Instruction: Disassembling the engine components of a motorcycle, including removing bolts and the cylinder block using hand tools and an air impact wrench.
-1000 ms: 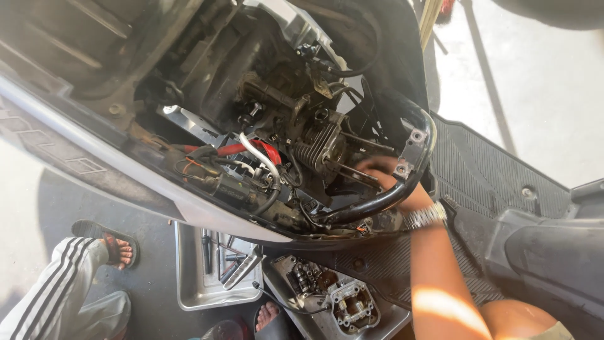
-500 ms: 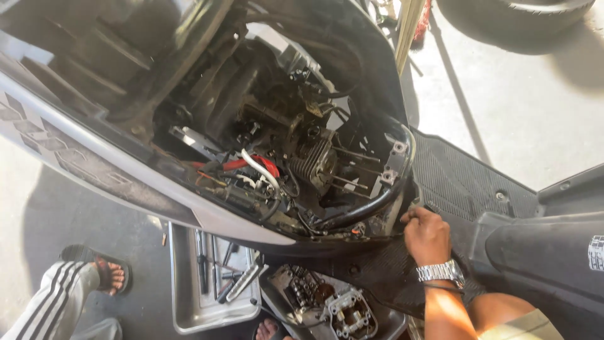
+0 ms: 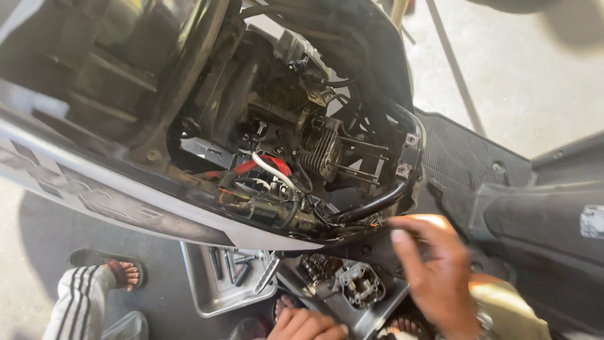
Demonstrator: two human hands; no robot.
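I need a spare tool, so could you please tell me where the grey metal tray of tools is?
In the head view, the grey metal tool tray sits on the ground at lower centre-left, below the scooter's silver side panel, between a sandalled foot and the removed engine part.

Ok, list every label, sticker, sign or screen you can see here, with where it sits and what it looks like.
Worn sticker: far right edge, on the dark body panel; small, roughly square, whitish and scuffed.
Decal graphics: along the silver side panel at lower left; blocky grey and dark shapes running lengthwise.
No screens, signs or packages show.
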